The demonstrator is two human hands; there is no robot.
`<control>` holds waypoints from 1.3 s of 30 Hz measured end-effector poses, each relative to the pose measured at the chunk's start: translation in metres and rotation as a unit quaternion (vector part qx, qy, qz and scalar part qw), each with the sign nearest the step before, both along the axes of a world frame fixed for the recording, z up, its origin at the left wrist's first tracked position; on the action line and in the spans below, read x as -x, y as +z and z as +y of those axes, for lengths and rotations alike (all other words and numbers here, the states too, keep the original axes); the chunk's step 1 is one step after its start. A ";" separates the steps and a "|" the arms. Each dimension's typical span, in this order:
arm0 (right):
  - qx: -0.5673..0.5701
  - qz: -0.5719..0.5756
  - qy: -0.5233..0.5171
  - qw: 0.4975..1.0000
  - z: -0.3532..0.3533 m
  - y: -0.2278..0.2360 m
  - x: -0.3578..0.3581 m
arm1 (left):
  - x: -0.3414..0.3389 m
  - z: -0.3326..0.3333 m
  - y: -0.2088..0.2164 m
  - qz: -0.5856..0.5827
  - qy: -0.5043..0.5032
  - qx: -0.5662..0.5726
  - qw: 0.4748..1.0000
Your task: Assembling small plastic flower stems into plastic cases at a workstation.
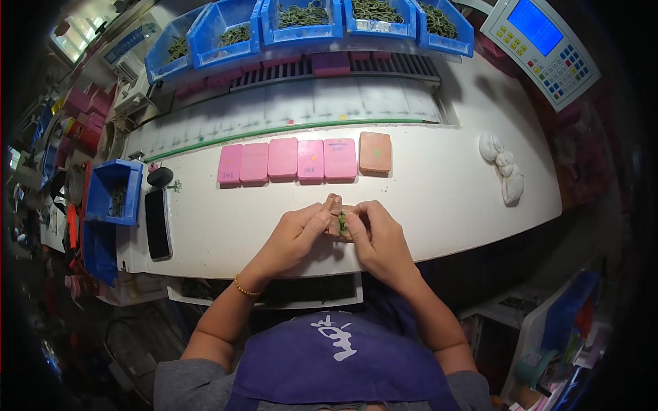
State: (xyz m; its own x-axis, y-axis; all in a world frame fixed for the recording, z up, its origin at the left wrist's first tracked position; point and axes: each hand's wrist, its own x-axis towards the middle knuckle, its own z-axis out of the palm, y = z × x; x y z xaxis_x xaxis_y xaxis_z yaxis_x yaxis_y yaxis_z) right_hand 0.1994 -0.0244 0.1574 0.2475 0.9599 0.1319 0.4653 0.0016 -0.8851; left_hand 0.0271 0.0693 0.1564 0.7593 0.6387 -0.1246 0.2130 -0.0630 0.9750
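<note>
Left hand (301, 227) and right hand (378, 234) both grip a brown block (332, 205) over the white table's (452, 188) near side, green piece (342, 221) exposed between them. Bending too hard might tear the block; uneven pressure might snap the green piece.

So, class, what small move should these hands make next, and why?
Perhaps ease the small green piece free with the right hand: it shows uncovered against the brown block-like piece, close to that hand, while the left hand grips the brown piece.
</note>
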 end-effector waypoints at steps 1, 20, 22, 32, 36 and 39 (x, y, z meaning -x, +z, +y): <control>0.025 -0.005 0.007 1.000 0.002 0.005 0.000 | -0.002 -0.001 0.002 -0.001 -0.002 0.000 1.000; -0.042 -0.154 -0.203 0.966 0.007 -0.026 -0.019 | -0.017 -0.019 -0.017 0.022 0.102 -0.344 0.933; -0.018 -0.156 -0.189 0.969 -0.007 -0.017 -0.017 | -0.009 -0.018 -0.017 0.034 0.099 -0.304 0.947; -0.051 0.522 0.047 0.850 -0.036 -0.036 0.033 | -0.020 -0.029 0.004 -0.421 0.114 0.340 0.833; 0.055 0.313 0.168 0.933 -0.043 -0.024 -0.004 | -0.013 -0.018 0.007 -0.269 0.192 0.396 0.857; -0.130 -0.146 -0.037 0.980 -0.021 -0.024 -0.102 | -0.003 -0.014 0.009 -0.179 0.254 0.340 0.888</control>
State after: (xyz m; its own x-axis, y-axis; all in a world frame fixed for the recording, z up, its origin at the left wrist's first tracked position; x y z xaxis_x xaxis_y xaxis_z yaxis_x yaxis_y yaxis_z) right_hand 0.3011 -0.0449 0.1330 0.2308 0.8651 0.4454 0.7054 0.1665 -0.6889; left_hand 0.0302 0.0557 0.1657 0.4625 0.7802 -0.4212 -0.2855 0.5808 0.7623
